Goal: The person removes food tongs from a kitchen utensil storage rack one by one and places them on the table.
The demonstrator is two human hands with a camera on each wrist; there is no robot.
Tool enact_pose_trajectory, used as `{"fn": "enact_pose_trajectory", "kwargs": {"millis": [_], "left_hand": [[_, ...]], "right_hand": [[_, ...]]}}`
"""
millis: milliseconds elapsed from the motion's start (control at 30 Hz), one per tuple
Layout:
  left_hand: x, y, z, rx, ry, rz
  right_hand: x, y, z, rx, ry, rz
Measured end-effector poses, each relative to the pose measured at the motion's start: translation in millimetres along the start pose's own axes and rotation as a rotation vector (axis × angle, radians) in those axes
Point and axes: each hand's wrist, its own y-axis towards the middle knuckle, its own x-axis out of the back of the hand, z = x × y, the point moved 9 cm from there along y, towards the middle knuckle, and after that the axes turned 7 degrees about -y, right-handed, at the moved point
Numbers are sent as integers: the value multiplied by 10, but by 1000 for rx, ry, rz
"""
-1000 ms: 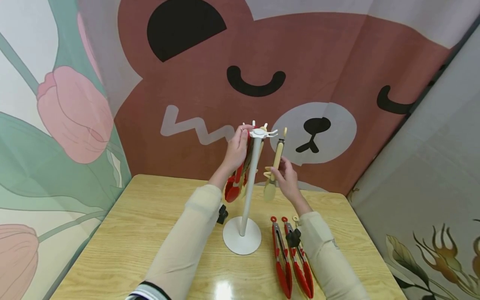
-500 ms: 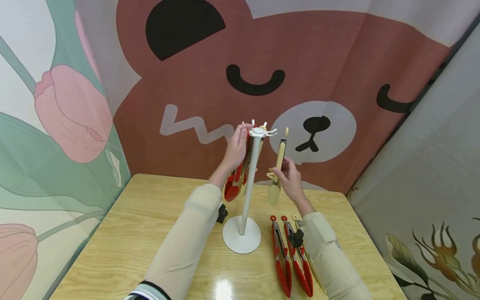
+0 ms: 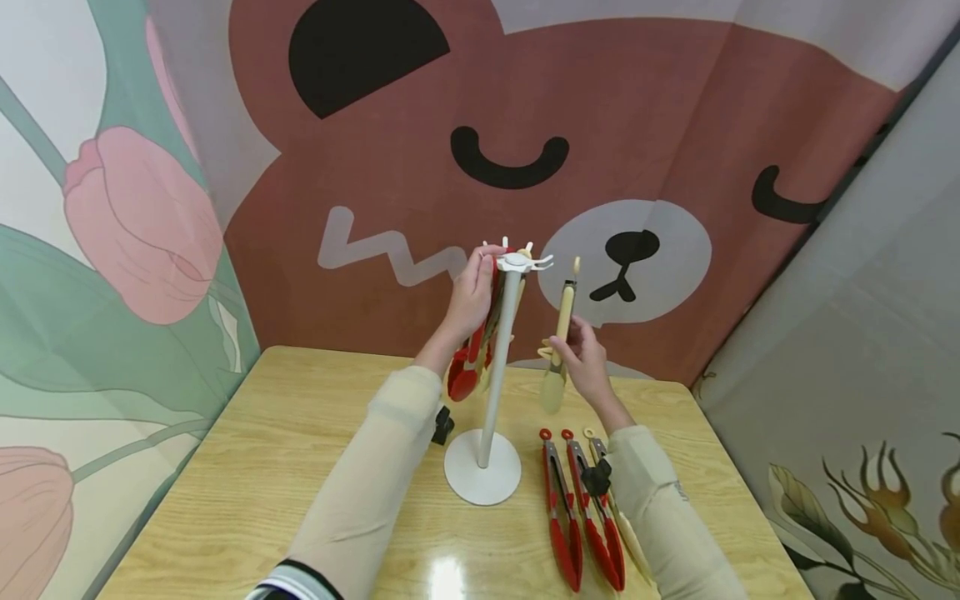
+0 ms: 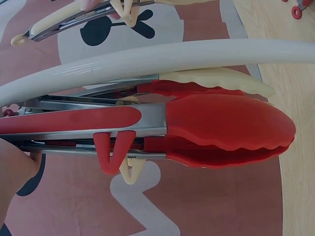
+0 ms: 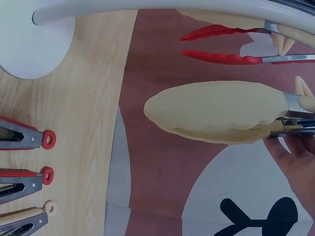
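A white rack (image 3: 497,375) with a round base and hooked top stands upright on the table. My left hand (image 3: 471,292) grips the left edge of its top, beside where tongs hang. Red tongs (image 4: 226,120) hang there head down, and cream tongs (image 4: 216,78) show behind them in the left wrist view. To the right of the post, my right hand (image 3: 588,358) holds another pair of cream tongs (image 3: 566,312) by the handle, upright with the ring on top and apart from the hooks. Their scalloped cream head (image 5: 216,108) points down.
On the wooden table (image 3: 300,467), two red tongs (image 3: 561,508) and one cream pair (image 3: 633,546) lie side by side near my right sleeve (image 3: 667,508), which partly covers the cream pair. A curtain with a printed bear (image 3: 360,317) hangs behind the table.
My right hand has shifted slightly right, carrying the cream tongs a little farther from the rack. The left hand keeps its grip at the rack's top.
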Motion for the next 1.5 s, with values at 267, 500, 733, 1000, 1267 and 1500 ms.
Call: {"fn": "enact_pose_trajectory", "kwargs": {"millis": [267,500,733,1000,1267,1500], "left_hand": [[-9,-81,-262,20,-34,16],[0,-1,-21,0,-30,7],[15,5,-13,-11,-10,-2],[0,2,-11,-9,-12,2],[-1,4,-17,-3,-29,8],[-16,-84,-322,13,-28,12]], "right_hand": [[30,-44,-57,-11,5,4],[77,-86,-133,-51,-17,-10],[191,-142,-234,-97,-51,-63],[293,-216,-379,-150,-52,-95],[349,-300,-733,-286,62,-116],[373,-407,-1024,-380,100,-145]]}}
